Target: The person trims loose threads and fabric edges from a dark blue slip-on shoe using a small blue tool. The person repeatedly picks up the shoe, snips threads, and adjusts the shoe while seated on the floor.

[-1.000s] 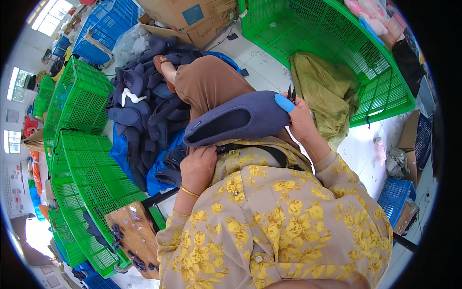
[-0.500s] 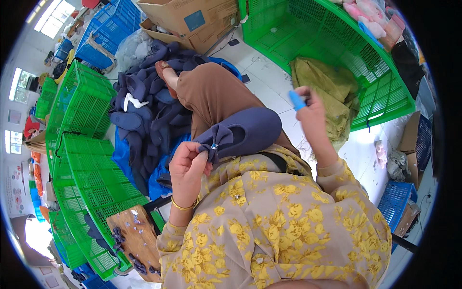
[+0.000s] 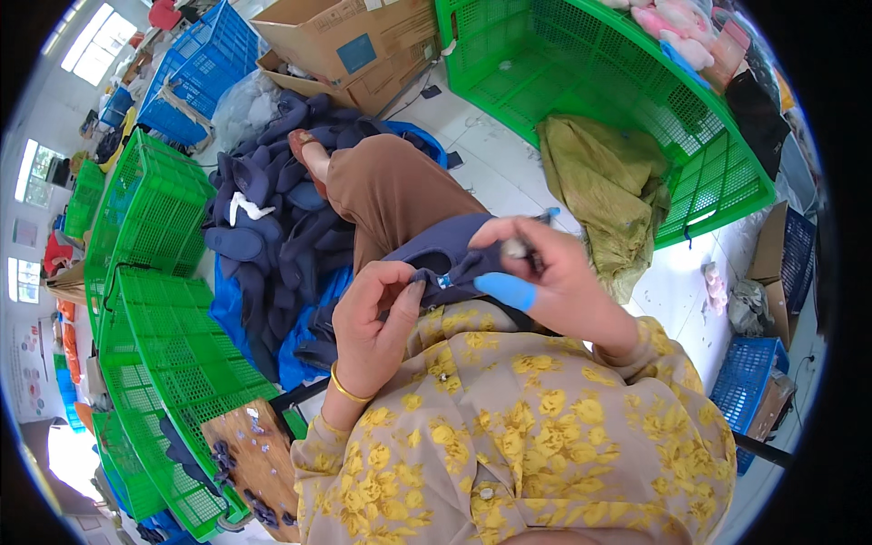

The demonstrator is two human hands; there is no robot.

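Across my lap lies a navy fabric slipper, with a navy bow at its opening and a small shiny bit at the bow's middle. My left hand pinches the left end of the bow between thumb and fingers. Over the slipper's right side is my right hand, a blue cover on one of its digits. Its fingers are curled close to the bow and partly blurred; whatever they grip is too small to make out. The right hand hides much of the slipper's toe.
A heap of navy slippers lies on blue sheeting beyond my left knee. Green crates stand left, beside a wooden board holding loose bows. Ahead right are a large green crate and an olive sack.
My right hand has come in from the right, away from the slipper, to the bow. My left hand keeps its pinch and has shifted slightly right.
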